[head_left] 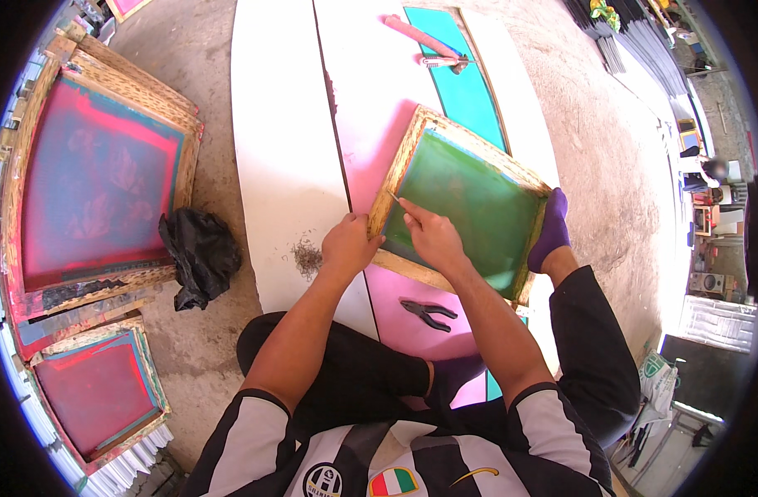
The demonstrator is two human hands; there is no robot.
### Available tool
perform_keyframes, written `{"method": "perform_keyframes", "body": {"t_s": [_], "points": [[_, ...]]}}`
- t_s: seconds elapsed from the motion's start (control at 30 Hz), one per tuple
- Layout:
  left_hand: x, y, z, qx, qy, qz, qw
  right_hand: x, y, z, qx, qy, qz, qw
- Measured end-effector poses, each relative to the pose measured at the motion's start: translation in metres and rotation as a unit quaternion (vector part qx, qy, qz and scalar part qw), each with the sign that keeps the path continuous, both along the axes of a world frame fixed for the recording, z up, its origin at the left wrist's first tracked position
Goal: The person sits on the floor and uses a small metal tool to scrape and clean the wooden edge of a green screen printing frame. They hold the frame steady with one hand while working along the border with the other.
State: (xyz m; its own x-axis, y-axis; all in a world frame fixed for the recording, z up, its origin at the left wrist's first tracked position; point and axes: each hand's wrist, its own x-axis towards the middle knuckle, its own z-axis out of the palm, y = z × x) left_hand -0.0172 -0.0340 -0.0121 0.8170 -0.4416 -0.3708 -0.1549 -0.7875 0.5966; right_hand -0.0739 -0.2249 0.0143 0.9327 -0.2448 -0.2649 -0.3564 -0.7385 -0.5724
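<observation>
A wooden screen-printing frame (470,199) with green mesh lies tilted in front of me. My left hand (348,246) grips its near left edge, fingers closed on the wood. Over the same left rail, my right hand (433,238) is closed on a thin tool whose narrow tip (394,197) touches the wood; its handle is hidden in the palm. My foot in a purple sock (551,230) presses against the frame's right side. Black-handled pliers (428,315) lie just below the frame. Small dark bits, perhaps staples (307,257), are scattered left of my left hand.
Beyond the frame, a hammer with a pinkish handle (420,35) lies beside a screwdriver (439,61) on the white, pink and teal boards (283,124). More mesh frames (188,157) lean at left, near a black plastic bag (201,257). A person (702,170) is far right.
</observation>
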Motion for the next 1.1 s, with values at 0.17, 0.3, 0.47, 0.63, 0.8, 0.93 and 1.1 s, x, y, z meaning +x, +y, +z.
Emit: {"method": "perform_keyframes", "body": {"t_s": [0.17, 0.3, 0.47, 0.63, 0.8, 0.93, 1.1], "points": [[0.001, 0.0, 0.0, 0.008, 0.008, 0.001, 1.0, -0.001, 0.002, 0.001, -0.004, 0.001, 0.002, 1.0], [0.001, -0.001, -0.002, 0.006, 0.002, -0.001, 1.0, 0.0, 0.001, -0.002, -0.028, 0.013, 0.011, 0.999], [-0.001, -0.001, -0.005, 0.004, -0.008, -0.003, 1.0, 0.013, 0.013, 0.028, -0.1, 0.099, 0.035, 0.989], [0.0, 0.001, -0.008, -0.017, -0.017, -0.021, 0.999, 0.043, 0.045, 0.055, -0.167, 0.216, 0.062, 0.96], [0.0, -0.005, -0.005, -0.003, -0.016, -0.023, 1.0, 0.024, 0.018, 0.031, -0.07, 0.111, 0.028, 0.991], [0.001, 0.001, -0.007, -0.032, -0.014, -0.008, 0.999, 0.02, 0.017, 0.034, -0.053, 0.106, 0.004, 0.993], [0.002, 0.0, -0.009, -0.015, -0.006, -0.009, 1.0, 0.019, 0.023, 0.041, -0.081, 0.125, -0.004, 0.989]]}}
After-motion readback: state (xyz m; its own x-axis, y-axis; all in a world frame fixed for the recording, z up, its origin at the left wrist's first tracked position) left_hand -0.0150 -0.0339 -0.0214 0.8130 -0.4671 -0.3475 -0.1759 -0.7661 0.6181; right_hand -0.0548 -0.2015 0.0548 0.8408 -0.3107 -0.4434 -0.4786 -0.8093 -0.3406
